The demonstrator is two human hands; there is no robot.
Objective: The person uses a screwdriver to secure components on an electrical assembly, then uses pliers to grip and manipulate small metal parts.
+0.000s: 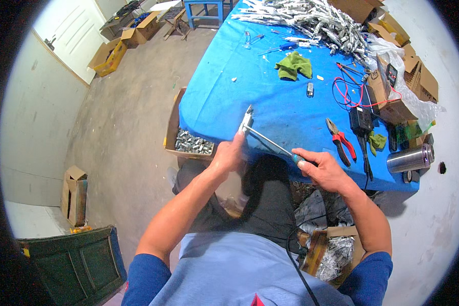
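Note:
My left hand is closed on a slim white-and-silver metal part, held upright at the near edge of the blue-covered table. In my right hand is a screwdriver with a teal handle, its long shaft pointing left and its tip against the part near my left fingers. Whether the tip sits in a slot or just touches the side is too small to tell. Right of the screwdriver lie red-and-black pliers. A small metal block rests farther back.
A heap of white-and-silver parts covers the table's far end. Nearby are a green cloth, a black power adapter with cables and a steel flask. Below the left edge stands a cardboard box of small metal pieces.

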